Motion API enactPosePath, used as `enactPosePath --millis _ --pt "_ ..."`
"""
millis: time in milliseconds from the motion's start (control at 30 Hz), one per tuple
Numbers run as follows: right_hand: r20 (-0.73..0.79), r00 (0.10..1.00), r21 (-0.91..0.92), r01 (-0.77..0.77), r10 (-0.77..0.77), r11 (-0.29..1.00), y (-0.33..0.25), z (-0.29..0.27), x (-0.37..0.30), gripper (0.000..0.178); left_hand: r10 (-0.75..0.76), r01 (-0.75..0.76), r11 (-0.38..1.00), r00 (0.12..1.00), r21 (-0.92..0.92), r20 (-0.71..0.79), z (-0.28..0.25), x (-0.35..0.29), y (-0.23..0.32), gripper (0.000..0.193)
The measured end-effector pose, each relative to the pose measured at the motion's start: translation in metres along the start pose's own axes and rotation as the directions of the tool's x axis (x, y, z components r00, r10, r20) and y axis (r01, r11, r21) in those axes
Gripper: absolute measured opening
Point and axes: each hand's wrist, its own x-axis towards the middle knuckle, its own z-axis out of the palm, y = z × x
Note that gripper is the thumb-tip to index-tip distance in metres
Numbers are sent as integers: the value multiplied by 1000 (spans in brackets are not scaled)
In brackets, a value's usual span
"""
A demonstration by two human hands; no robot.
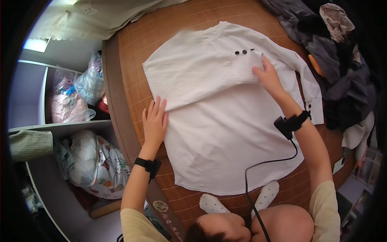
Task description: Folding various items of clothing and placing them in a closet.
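And the ribbed sleeve was best smoothed taut, left grip spread at nine o'clock, right grip at two, whether clamped unclear.

Pale curtain is draped at upper left | pink-filled clear bag and bluish bag are stowed in an upper shelf compartment | printed white bag is stowed below, near wooden rod | dark clothes are heaped at right, topped by beige cloth | striped cloth is seen at far left
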Motion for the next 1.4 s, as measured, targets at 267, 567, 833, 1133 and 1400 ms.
enactPosePath --millis 267,567,833,1133,1400 --pt "-145 947 72 -279 287 958 39 -27 1 41 -94 88 978 995 189 21 -6 4 -3 51" --pt "-462 870 -559 -133 -175 818 77 -147 -77 48 -191 166 927 981 337 43 -11 16 -35 53" --pt "21 996 -873 61 -87 485 82 -213 -124 69 -82 96 972 994 213 -76 5 45 -8 57" --pt "-370 921 -429 -55 -121 901 57 -279 -31 28 25 -43 983 995 -180 -101 33 83 130 58" --pt "-103 880 610 -313 464 728 -11 -395 76 44 24 -34 996 992 -79 -120 46 87 139 52"
